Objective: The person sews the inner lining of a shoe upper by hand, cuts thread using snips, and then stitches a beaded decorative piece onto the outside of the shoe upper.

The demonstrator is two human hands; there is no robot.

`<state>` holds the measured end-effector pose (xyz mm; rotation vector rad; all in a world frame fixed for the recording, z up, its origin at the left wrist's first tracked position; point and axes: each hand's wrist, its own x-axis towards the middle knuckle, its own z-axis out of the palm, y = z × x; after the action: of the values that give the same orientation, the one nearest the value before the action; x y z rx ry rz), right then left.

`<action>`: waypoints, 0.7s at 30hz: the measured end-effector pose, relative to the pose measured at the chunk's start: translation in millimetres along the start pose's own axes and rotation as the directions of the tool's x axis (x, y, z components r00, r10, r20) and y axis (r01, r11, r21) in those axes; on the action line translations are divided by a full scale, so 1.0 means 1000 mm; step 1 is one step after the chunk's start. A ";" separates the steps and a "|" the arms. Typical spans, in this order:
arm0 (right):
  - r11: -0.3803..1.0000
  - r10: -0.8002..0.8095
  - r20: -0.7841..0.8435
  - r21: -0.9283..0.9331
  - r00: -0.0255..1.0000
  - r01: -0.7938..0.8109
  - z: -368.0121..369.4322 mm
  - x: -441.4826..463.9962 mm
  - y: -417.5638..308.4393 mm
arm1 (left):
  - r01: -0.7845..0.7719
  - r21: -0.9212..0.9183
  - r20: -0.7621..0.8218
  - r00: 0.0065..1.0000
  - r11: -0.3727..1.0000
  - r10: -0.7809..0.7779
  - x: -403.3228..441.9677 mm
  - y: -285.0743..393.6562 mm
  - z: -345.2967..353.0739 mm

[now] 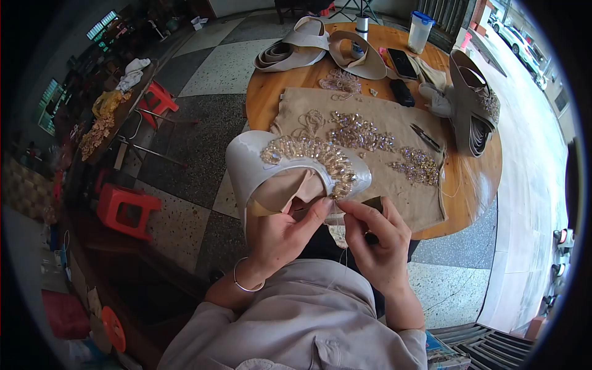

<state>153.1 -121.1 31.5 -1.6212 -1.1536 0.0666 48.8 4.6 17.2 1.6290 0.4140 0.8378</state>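
Observation:
A white, curved piece that looks like a shoe upper is held in front of me, over the table's near edge. Clear and gold crystal beads run in a band along its curved opening. My left hand grips the lower end of this piece, with the thumb pressed on its edge. Right beside that thumb, my right hand is closed in a pinch at the end of the bead band. What sits between those fingertips is too small to make out. A fine thread hangs below the right hand.
Loose crystal beads and smaller beads lie on a tan cloth over the round wooden table. Snippers, a phone and stacked white pieces are around it. Red stools stand left.

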 end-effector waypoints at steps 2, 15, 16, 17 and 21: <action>0.999 0.035 0.005 0.030 0.999 -0.035 0.000 0.000 0.001 | 0.012 -0.003 0.003 1.000 1.000 -0.012 0.000 0.001 0.000; 0.977 0.153 0.020 0.149 0.988 -0.154 0.003 -0.001 0.010 | -0.221 0.465 0.089 0.975 0.857 0.202 -0.002 0.012 0.001; 0.978 0.146 0.008 0.146 0.989 -0.146 0.004 -0.001 0.011 | -0.229 0.466 0.122 0.973 0.855 0.194 -0.001 0.014 -0.001; 0.978 0.136 -0.013 0.163 0.991 -0.132 0.006 -0.002 0.012 | -0.240 0.467 0.154 0.970 0.851 0.189 0.000 0.015 -0.002; 0.996 0.002 -0.104 0.091 0.995 0.007 0.014 -0.009 0.018 | 0.078 -0.256 -0.032 0.995 0.963 -0.089 -0.005 0.007 0.012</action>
<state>151.8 -116.3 7.4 -1.5250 -1.0581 0.0319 52.9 -8.4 21.9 1.3485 0.3859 0.8275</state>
